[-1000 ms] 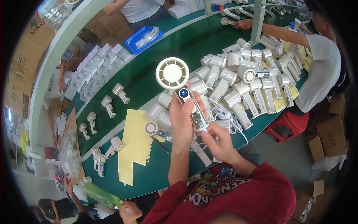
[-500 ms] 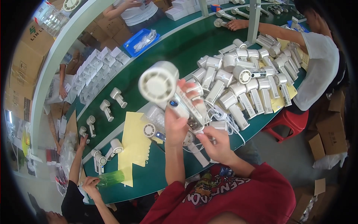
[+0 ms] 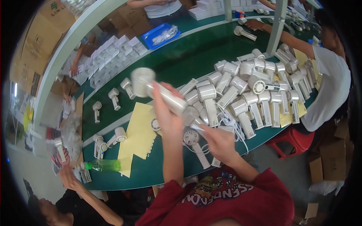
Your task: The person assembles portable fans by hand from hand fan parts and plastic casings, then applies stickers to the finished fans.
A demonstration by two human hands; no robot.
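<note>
A white handheld fan (image 3: 169,98) is gripped in my left hand (image 3: 167,122), raised above the table and tilted. Its round head points up and left, and its grille is turned out of sight. Between the fingers of my right hand (image 3: 220,142) is a white cable plug (image 3: 197,128), just below the handle's end and apart from it. Some motion blur lies over the fan and both hands. Below my hands, another fan with a visible grille (image 3: 191,138) lies on the table among white cables (image 3: 238,132).
A large pile of white fans (image 3: 241,88) covers the table to the right. Yellow sheets (image 3: 137,132), a green bottle (image 3: 105,165) and several fans lie left. Beyond runs a green belt (image 3: 173,56) with a blue tray (image 3: 160,35) and white boxes behind. Co-workers sit on both sides.
My left hand has turned the fan over, hiding its grille. The plug in my right hand has come away from the handle's end. The left co-worker now holds up a fan instead of the bottle.
</note>
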